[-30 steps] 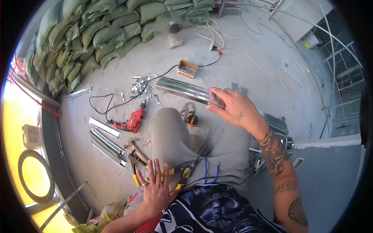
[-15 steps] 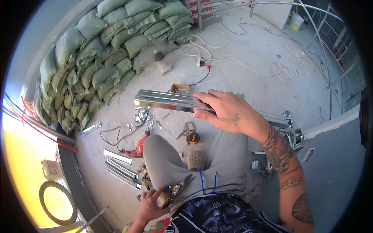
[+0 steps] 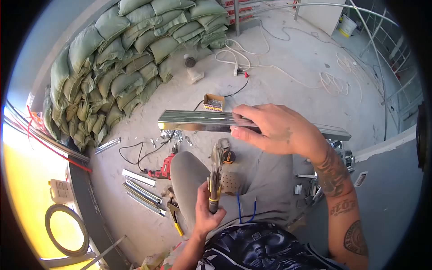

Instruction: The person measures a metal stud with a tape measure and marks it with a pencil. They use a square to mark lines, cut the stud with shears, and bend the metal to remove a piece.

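My right hand (image 3: 281, 130) is closed around a shiny metal channel (image 3: 198, 120), which lies roughly level above my knees and runs out on both sides of the hand. Below and left of it, my left hand (image 3: 208, 213) grips tin snips (image 3: 215, 177) by their yellow-and-black handles, blades pointing up and away from me. The blades look closed and are apart from the channel. Past their tips, a tape measure (image 3: 228, 156) lies on the floor between my legs, beside a metal clamp-like tool partly hidden by the snips.
A red drill (image 3: 164, 168) with a black cord lies left of my knee, near cut metal pieces (image 3: 143, 198) and a yellow-handled tool (image 3: 174, 216). Ahead are a small box of fasteners (image 3: 213, 102) and a white extension cord (image 3: 236, 67). Green sacks (image 3: 112, 67) are stacked at left.
My left hand has lifted the tin snips off my thigh and brought them up and right, in front of me. The channel remains in my right hand, shifted slightly right in view.
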The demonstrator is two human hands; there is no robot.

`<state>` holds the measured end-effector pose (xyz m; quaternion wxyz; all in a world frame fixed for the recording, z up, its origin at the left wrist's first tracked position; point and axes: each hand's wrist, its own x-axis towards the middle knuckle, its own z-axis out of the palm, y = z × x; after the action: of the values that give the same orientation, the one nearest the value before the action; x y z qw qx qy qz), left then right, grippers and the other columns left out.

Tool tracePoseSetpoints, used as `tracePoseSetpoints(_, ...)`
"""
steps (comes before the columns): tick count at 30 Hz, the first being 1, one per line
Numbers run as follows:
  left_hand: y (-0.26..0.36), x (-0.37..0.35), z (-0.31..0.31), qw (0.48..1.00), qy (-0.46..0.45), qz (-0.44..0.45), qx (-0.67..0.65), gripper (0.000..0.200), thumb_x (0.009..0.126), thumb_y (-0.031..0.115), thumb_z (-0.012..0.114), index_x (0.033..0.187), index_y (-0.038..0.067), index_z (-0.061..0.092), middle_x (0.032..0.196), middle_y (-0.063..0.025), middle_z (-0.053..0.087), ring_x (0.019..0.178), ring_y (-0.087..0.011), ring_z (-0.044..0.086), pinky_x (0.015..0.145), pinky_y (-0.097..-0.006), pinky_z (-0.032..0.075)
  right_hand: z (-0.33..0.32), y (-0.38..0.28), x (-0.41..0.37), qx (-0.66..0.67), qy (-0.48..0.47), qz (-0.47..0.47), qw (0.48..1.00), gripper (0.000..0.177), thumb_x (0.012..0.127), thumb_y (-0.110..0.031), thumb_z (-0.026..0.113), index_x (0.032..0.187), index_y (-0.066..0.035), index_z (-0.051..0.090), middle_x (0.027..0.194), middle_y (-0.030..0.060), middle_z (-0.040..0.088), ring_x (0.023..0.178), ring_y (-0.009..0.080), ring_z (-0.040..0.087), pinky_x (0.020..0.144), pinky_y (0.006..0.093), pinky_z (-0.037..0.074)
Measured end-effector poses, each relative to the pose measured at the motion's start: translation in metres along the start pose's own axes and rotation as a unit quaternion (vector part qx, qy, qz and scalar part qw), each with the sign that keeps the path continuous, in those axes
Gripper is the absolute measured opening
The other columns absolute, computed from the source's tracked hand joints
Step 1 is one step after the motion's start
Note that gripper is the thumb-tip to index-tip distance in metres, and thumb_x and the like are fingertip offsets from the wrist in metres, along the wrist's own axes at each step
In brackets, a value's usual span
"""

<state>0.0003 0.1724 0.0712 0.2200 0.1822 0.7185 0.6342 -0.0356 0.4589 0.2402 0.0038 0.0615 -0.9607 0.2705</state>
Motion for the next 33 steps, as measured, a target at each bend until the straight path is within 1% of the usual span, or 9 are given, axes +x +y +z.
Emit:
tracePoseSetpoints(2,-0.007,-0.002,0.004,0.999,-0.015,0.019,-0.035,0.084,0.062,-0.002,0.051,0.145,0.001,0.036,0.129,-0.0118,0.055,0.124,-0.022,0.052,0.108,-0.0369,0.038,0.002,0.0,-0.001,0.005,0.001,-0.007,1.0,0.043,0.098,-0.046,0.057,0.104,-0.004,0.058,0.071,0.0172,0.063,0.072,0.0416,0.064,0.066,0.0491,0.048)
tracePoseSetpoints(5,-0.005,-0.001,0.013,0.997,-0.007,0.021,-0.068,0.087,0.065,-0.001,0.057,0.148,-0.002,0.032,0.132,-0.0134,0.052,0.125,-0.0242,0.05,0.11,-0.0334,0.033,0.008,-0.005,0.003,0.009,-0.01,-0.008,1.0,0.046,0.098,-0.049,0.057,0.103,-0.004,0.057,0.07,0.017,0.063,0.071,0.0425,0.063,0.065,0.0491,0.047)
tracePoseSetpoints(11,-0.012,0.001,0.008,0.997,-0.045,0.015,-0.055,0.095,0.064,0.001,0.057,0.153,-0.004,0.026,0.143,-0.0156,0.047,0.135,-0.0266,0.046,0.114,-0.0347,0.031,0.02,-0.01,0.007,0.02,-0.037,0.0,0.999,0.049,0.097,-0.052,0.057,0.099,-0.003,0.055,0.07,0.0177,0.063,0.071,0.0434,0.062,0.065,0.0486,0.048)
tracePoseSetpoints(14,-0.015,0.007,0.004,0.997,-0.046,0.024,-0.063,0.1,0.06,0.004,0.057,0.154,-0.004,0.025,0.146,-0.0164,0.045,0.138,-0.027,0.042,0.115,-0.036,0.03,0.021,-0.015,0.013,0.009,-0.131,0.054,0.99,0.044,0.096,-0.044,0.062,0.11,-0.004,0.054,0.084,0.0151,0.065,0.078,0.0411,0.062,0.067,0.0466,0.047)
tracePoseSetpoints(17,-0.005,0.007,0.001,0.996,-0.052,0.018,-0.066,0.1,0.06,0.003,0.057,0.155,-0.003,0.024,0.146,-0.0163,0.045,0.138,-0.027,0.042,0.115,-0.0359,0.029,0.026,-0.013,0.012,0.008,-0.1,0.035,0.994,0.041,0.096,-0.042,0.063,0.106,-0.004,0.052,0.08,0.0151,0.062,0.076,0.0413,0.06,0.067,0.047,0.046)
tracePoseSetpoints(28,-0.003,0.008,0.001,0.995,-0.052,0.032,-0.084,0.1,0.06,0.001,0.057,0.154,-0.005,0.025,0.143,-0.0138,0.046,0.135,-0.0246,0.044,0.113,-0.0349,0.031,0.041,-0.011,0.006,-0.011,-0.087,0.023,0.996,0.039,0.095,-0.037,0.065,0.114,-0.006,0.052,0.091,0.0144,0.064,0.083,0.0406,0.062,0.07,0.0479,0.048)
tracePoseSetpoints(29,0.001,0.009,0.002,0.996,-0.029,0.026,-0.074,0.092,0.059,0.005,0.058,0.148,-0.004,0.034,0.135,-0.0131,0.051,0.128,-0.0248,0.047,0.111,-0.0357,0.032,0.044,-0.01,0.005,-0.011,-0.089,0.022,0.996,0.039,0.095,-0.037,0.065,0.114,-0.006,0.052,0.091,0.0144,0.064,0.083,0.0406,0.062,0.07,0.0479,0.048)
tracePoseSetpoints(31,0.001,0.008,0.001,0.998,-0.003,0.019,-0.065,0.086,0.058,0.01,0.059,0.142,-0.003,0.042,0.127,-0.0123,0.055,0.121,-0.025,0.05,0.11,-0.0364,0.033,0.052,-0.007,0.002,-0.011,0.031,-0.051,0.998,0.041,0.098,-0.043,0.06,0.102,-0.003,0.054,0.073,0.0154,0.065,0.072,0.0396,0.065,0.063,0.0467,0.052)
tracePoseSetpoints(33,-0.005,0.006,-0.005,0.999,0.018,0.025,-0.022,0.077,0.059,0.003,0.056,0.135,-0.002,0.046,0.116,-0.01,0.057,0.112,-0.0224,0.053,0.105,-0.0344,0.037,0.051,-0.01,0.001,-0.012,0.018,-0.042,0.999,0.041,0.097,-0.043,0.061,0.105,-0.003,0.053,0.076,0.0162,0.065,0.074,0.04,0.066,0.063,0.0467,0.052)
